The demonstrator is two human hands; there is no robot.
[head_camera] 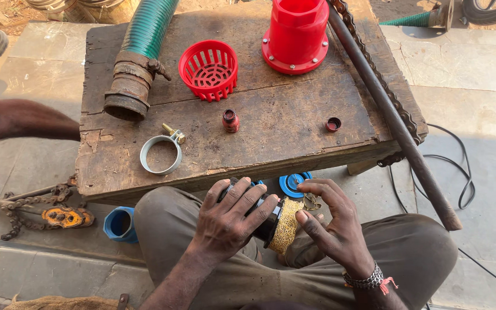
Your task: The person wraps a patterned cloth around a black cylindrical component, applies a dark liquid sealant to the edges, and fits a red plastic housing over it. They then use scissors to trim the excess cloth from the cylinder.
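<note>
While we sat with our knees against the worn wooden surface, our left hand wrapped over a black cylindrical fitting held in our lap, its fingers curled round the body in a firm clasp. Our right hand hovered at the fitting's near end, fingers spread and loose, the thumb touching a yellowish mesh-textured piece seated against the black part. Just beyond our hands, below the surface's front edge, lay a blue disc.

On the surface itself, a small dark red cap stood near the middle, with a second red cap off to its right. Behind the first cap sat a red plastic strainer basket, and behind that to the right a tall red flanged housing. A steel hose clamp lay at the front left, ahead of a green ribbed hose ending in a rusted coupling. A long iron bar with a chain crossed the right edge. Another person's arm reached in from the left.

We judged that doing this well called for a steady left-hand hold while the right seated the mesh piece squarely, without cocking it.
</note>
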